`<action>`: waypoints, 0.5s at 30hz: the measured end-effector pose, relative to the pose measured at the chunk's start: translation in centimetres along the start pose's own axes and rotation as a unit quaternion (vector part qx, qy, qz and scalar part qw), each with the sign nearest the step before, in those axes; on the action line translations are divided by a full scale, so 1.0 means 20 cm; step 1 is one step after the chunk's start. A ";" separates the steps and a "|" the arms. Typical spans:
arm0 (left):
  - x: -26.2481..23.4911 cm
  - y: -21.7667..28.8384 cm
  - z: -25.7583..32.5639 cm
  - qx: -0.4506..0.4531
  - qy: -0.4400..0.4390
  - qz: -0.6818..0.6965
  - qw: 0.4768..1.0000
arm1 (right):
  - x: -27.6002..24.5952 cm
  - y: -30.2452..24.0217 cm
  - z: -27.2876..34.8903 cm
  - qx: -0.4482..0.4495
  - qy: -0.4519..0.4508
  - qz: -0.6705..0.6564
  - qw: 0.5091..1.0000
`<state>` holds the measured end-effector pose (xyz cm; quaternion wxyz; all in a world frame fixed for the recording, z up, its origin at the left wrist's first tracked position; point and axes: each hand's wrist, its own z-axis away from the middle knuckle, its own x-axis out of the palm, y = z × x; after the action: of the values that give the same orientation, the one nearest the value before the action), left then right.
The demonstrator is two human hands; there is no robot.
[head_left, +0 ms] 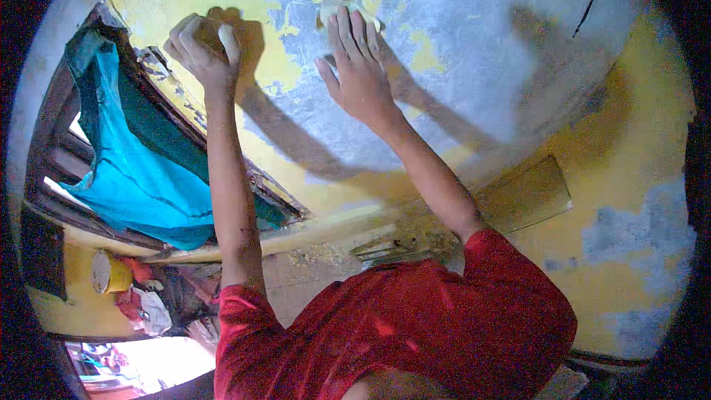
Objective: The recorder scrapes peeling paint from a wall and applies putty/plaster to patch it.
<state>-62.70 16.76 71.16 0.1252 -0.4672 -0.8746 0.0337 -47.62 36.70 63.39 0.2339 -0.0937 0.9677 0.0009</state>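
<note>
Against the wall (pixel 474 37), whose yellow paint is partly gone and shows grey-blue beneath, my right hand (pixel 359 67) lies with its fingers stretched upward. Under the fingertips it presses a small pale, thin piece (pixel 372 24) to the surface; whether this is paper or a pad cannot be made out. To its left, my left hand (pixel 201 48) is raised near the yellow strip of wall with its fingers curled in. Whatever that hand holds, if anything, is hidden. Both arms cast shadows on the wall.
A turquoise cloth (pixel 141 170) hangs over a dark-framed window at left. Below it are a yellow bucket (pixel 111 272) and a heap of cloths and bags (pixel 159 307). Flat boards or a glass-like panel (pixel 529 196) lean low at right. Pale debris (pixel 315 259) lies below.
</note>
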 end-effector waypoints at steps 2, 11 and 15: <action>0.00 -0.04 0.02 0.017 0.005 0.004 1.000 | 0.02 0.00 0.04 0.003 -0.003 0.001 1.000; -0.03 0.16 0.28 -0.014 -0.083 0.042 0.996 | 0.09 0.01 0.11 0.033 0.032 -0.022 0.999; -0.02 0.24 0.48 -0.051 -0.104 0.041 0.992 | 0.02 0.03 0.00 0.041 0.013 0.006 0.999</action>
<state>-60.99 19.74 61.05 0.0085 -0.5022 -0.8637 0.0426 -47.97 37.23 63.18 0.2247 -0.0782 0.9705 -0.0390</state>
